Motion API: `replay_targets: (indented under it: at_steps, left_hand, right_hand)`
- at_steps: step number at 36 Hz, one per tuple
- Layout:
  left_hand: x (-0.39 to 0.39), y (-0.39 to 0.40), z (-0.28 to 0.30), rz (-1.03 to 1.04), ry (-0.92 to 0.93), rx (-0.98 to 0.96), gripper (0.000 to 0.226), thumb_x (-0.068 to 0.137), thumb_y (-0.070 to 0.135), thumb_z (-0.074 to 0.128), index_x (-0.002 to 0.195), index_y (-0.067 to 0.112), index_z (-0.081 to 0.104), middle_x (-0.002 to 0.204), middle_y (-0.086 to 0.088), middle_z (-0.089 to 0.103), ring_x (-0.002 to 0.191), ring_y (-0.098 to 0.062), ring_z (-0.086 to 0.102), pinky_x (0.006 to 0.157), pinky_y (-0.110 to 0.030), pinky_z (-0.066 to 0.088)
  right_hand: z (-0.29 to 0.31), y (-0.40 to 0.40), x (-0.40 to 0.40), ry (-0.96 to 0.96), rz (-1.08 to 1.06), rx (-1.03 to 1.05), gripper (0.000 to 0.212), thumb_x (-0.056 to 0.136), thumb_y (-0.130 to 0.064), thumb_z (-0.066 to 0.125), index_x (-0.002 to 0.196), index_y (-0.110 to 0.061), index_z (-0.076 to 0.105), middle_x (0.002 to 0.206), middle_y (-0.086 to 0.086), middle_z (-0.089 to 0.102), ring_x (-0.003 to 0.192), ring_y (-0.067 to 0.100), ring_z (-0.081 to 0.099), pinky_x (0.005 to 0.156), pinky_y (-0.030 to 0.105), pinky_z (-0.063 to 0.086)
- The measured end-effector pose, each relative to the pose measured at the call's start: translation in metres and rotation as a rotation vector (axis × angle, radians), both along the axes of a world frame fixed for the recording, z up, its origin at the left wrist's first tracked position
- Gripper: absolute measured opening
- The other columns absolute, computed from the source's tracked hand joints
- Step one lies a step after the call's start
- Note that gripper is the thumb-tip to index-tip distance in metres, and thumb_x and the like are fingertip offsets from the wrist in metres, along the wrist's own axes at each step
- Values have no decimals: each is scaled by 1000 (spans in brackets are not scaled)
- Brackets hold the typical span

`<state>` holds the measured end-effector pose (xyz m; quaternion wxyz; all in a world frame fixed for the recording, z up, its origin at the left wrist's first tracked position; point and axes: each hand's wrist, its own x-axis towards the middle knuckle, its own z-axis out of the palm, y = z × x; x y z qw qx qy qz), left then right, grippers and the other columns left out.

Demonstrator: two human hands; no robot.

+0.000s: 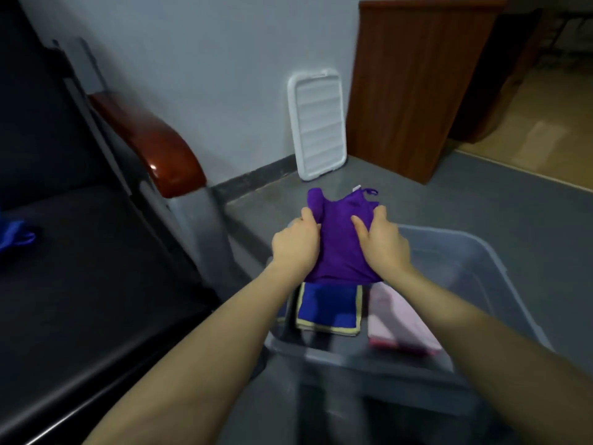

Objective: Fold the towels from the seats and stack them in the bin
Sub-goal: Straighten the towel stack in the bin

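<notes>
Head view: bunched purple towel (341, 239)

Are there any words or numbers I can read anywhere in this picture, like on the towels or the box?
None can be read.
The purple towel has a small white tag at its far edge: too small and blurred to show any print.
The bin and the white lid show no writing.

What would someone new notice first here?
Both hands, left hand and right hand, grip a purple towel over the clear bin. Below it lie a folded blue towel and a pink towel. Another blue cloth lies on the seat at left.
</notes>
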<state>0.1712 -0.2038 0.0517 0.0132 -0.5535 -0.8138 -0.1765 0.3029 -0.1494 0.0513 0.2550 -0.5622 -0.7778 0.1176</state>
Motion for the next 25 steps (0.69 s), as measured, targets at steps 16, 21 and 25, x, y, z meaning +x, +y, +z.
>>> replay_targets:
  at_steps: [16,21,25]
  left_hand:
    - [-5,97,-174,58,-3,-415,30,105,21,26,129,4,32,121,-12,59,104,-34,62,77,-40,46]
    - [-14,111,-212,92,-80,-525,31,103,12,25,131,3,32,127,-14,55,109,-35,59,82,-42,46]
    - [-12,115,-231,108,-144,-594,34,98,2,26,131,1,32,131,-17,50,114,-35,56,87,-44,45]
  right_hand:
    - [-193,97,14,199,152,-484,19,90,2,51,101,-3,36,90,16,50,83,34,53,71,34,35]
    - [-234,101,1,237,157,-533,31,86,5,54,95,-11,30,93,2,40,83,21,44,74,35,38]
    - [-261,99,-4,219,179,-531,39,76,14,50,95,-17,35,100,6,39,87,21,43,81,42,43]
